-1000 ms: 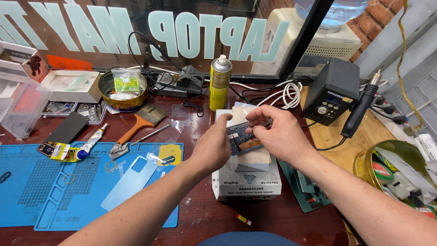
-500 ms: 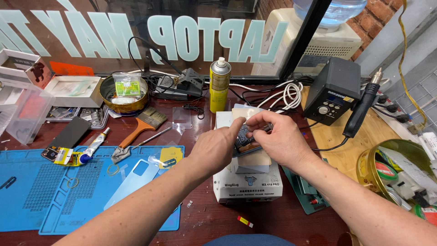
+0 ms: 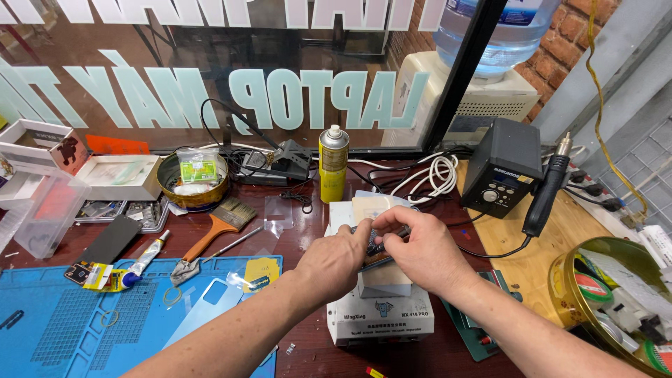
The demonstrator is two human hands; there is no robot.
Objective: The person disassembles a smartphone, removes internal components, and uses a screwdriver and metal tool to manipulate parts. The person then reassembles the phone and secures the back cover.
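My left hand (image 3: 337, 262) and my right hand (image 3: 421, 248) meet over a white box-shaped machine (image 3: 381, 318) on the dark red bench. Together they pinch a small dark flat part (image 3: 379, 245), mostly hidden by my fingers. Under it lies a pale slab (image 3: 381, 276) on the machine's top, and a pale rounded piece (image 3: 374, 204) shows just behind my fingers. Both hands are closed on the dark part.
A blue work mat (image 3: 63, 329) lies at left with a clear blue sheet (image 3: 204, 313), a glue tube (image 3: 143, 260) and a brush (image 3: 213, 231). Behind stand a yellow spray can (image 3: 333, 162), a round tin (image 3: 192, 183), a black soldering station (image 3: 502, 168) with hot-air handle (image 3: 546, 187), and a parts tin (image 3: 616, 301) at right.
Both hands have lowered the small dark part closer to the machine's top and closed tighter over it. The view has tipped slightly upward.
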